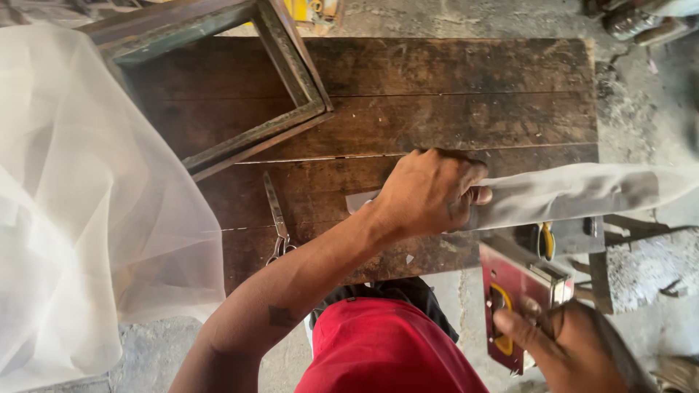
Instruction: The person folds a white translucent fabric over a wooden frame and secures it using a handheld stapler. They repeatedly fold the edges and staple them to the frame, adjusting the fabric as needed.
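Under the left hand [429, 193], a strip of sheer white fabric [575, 193] lies flat on the dark plank worktop [451, 87]; the grip is clenched down on it, knuckles up, fingers curled over the strip's near end. From that grip the strip runs off past the worktop's edge on the fingertip side. Below and to that same side, off the worktop's corner, the right hand [575, 349] has its grip closed around a red tool with a yellow handle [510, 306], fingers wrapped through the handle. Just above that tool, a second small yellow-and-black tool [545, 240] sits at the worktop's edge, close under the strip. On the wrist side of the left hand, a pair of scissors [276, 218] lies on the planks, blades pointing away from the person, well apart from both hands. Further out past the scissors, a weathered wooden frame [284, 73] rests tilted across the worktop's far corner. Beyond it, a large billow of the same sheer white fabric [80, 204] hangs over the worktop's end.
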